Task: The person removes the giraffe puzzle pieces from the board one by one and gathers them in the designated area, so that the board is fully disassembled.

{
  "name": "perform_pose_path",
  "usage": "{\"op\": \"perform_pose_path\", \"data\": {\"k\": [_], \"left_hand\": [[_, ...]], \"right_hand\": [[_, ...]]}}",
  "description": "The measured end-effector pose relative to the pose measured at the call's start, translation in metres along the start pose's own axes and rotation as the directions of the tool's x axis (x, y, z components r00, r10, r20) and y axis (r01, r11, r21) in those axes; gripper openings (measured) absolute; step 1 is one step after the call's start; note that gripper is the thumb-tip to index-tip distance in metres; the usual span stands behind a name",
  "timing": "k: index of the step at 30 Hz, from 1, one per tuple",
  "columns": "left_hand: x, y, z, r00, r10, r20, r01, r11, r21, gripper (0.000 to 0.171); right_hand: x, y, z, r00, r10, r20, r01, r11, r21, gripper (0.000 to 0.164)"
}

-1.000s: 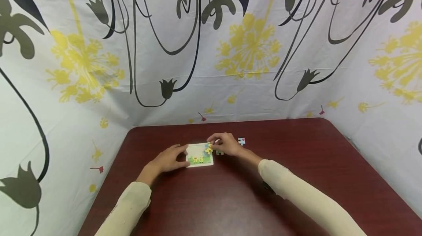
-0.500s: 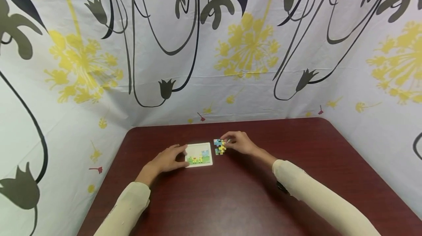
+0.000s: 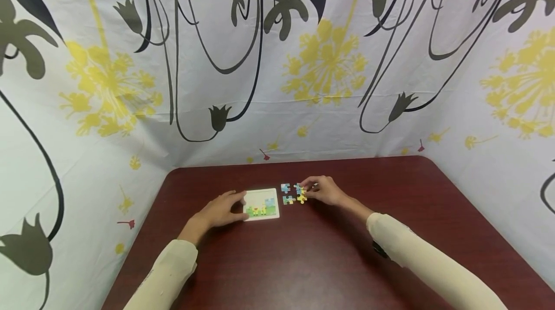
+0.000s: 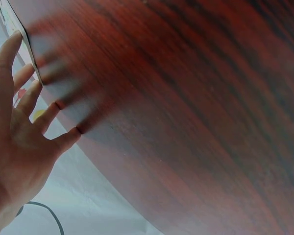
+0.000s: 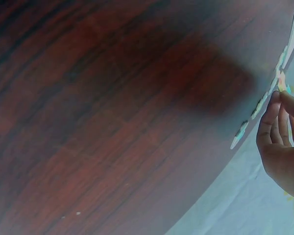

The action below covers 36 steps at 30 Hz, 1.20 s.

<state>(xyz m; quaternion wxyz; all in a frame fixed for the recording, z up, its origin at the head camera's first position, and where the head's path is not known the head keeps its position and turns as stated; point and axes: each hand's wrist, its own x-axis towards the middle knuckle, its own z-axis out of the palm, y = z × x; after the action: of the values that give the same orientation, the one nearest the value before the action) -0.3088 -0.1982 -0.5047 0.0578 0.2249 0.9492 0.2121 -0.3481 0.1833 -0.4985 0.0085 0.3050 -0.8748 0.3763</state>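
In the head view a white-framed puzzle tray (image 3: pixel 261 204) lies on the table, with green and yellow pieces along its bottom and a light-blue one (image 3: pixel 270 202) at its right side. My left hand (image 3: pixel 220 209) steadies its left edge, fingers spread and thumb near the lower corner; the left wrist view shows the fingertips (image 4: pixel 17 35) at the frame. Right of the tray, my right hand (image 3: pixel 323 190) pinches a yellow puzzle piece (image 3: pixel 302 198) between thumb and fingertips. The right wrist view has this held piece (image 5: pixel 282 81) raised above the tabletop pieces.
Beside the tray lie a blue puzzle piece (image 3: pixel 285 188), a green-and-blue one (image 3: pixel 288 200) and another blue one (image 3: pixel 297 188) partly behind the right hand. The dark red table (image 3: pixel 277 257) backs onto a flower-patterned cloth (image 3: pixel 269 83).
My right hand has carried the yellow piece from over the tray's right side rightward, past the loose pieces. My left hand stays at the tray's left edge.
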Motion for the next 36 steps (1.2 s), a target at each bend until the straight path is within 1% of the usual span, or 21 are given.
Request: {"op": "perform_pose_path", "data": {"k": [6,13,16,22,28,36], "left_hand": [[0.0,-0.001,0.001,1.0,0.007,-0.006,-0.007,1.0,0.004,0.069],[0.0,0.0,0.0,1.0,0.011,-0.009,-0.011,1.0,0.005,0.068],[0.0,0.0,0.0,1.0,0.011,-0.011,-0.011,1.0,0.004,0.068],[-0.001,0.0,0.001,1.0,0.01,-0.016,-0.009,1.0,0.008,0.068],[-0.001,0.0,0.0,1.0,0.013,-0.012,-0.012,1.0,0.012,0.067],[-0.001,0.002,-0.001,1.0,0.018,-0.003,-0.018,1.0,0.012,0.065]], "right_hand": [[-0.003,0.006,0.002,1.0,0.008,0.019,-0.007,0.998,-0.062,0.026],[-0.004,0.005,0.004,0.998,0.031,0.048,-0.024,0.99,-0.141,0.026],[-0.005,0.005,0.005,0.997,0.035,0.062,-0.024,0.987,-0.16,0.026],[-0.004,0.005,0.007,0.998,0.011,0.065,-0.001,0.988,-0.155,0.022],[-0.003,0.004,0.007,0.999,-0.015,0.051,0.022,0.989,-0.143,0.021],[0.006,-0.008,0.012,0.998,-0.022,0.062,0.028,0.995,-0.093,0.022]]}}
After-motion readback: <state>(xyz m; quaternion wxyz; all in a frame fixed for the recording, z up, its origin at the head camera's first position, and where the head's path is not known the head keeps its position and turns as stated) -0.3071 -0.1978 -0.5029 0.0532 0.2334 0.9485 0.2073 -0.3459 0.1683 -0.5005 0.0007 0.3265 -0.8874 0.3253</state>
